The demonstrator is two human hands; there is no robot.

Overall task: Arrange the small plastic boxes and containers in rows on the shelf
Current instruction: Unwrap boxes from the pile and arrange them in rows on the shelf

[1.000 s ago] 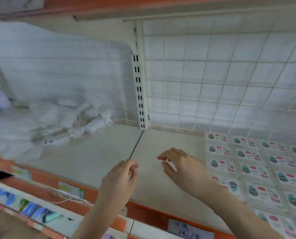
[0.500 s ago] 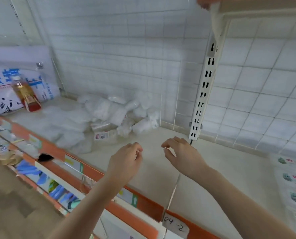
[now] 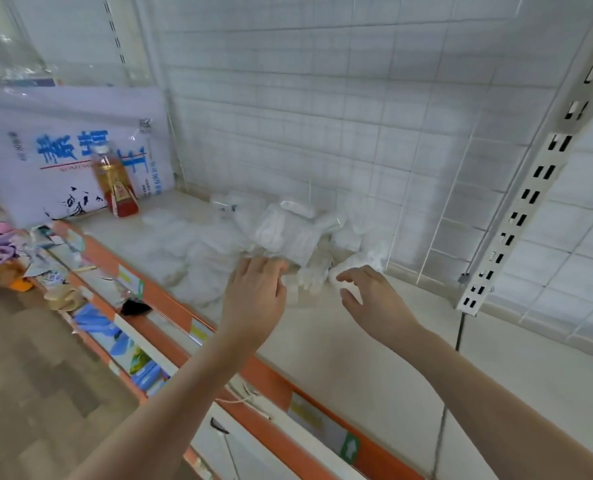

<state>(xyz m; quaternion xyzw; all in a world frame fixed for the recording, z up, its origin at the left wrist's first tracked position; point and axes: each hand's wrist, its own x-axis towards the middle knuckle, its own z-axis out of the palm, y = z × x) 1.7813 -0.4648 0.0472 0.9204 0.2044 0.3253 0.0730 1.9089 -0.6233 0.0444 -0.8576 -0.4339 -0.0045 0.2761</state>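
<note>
A loose heap of small clear plastic boxes and packets (image 3: 281,233) lies on the cream shelf (image 3: 357,358), against the wire grid back. My left hand (image 3: 255,292) hovers at the heap's near edge with its fingers loosely curled and nothing in them. My right hand (image 3: 371,299) is beside it on the right, fingers relaxed and spread, its fingertips close to a small white packet (image 3: 310,280). Whether either hand touches the heap is unclear through the blur.
A bottle of amber liquid (image 3: 113,181) stands at the shelf's left end before a large white bag with blue print (image 3: 63,150). A slotted white upright (image 3: 527,202) rises on the right. An orange price rail (image 3: 253,372) edges the shelf; lower shelves hold mixed goods.
My view has swung left, away from the rows of labelled boxes on the right. Both hands have travelled left along the shelf and now reach the heap of packets.
</note>
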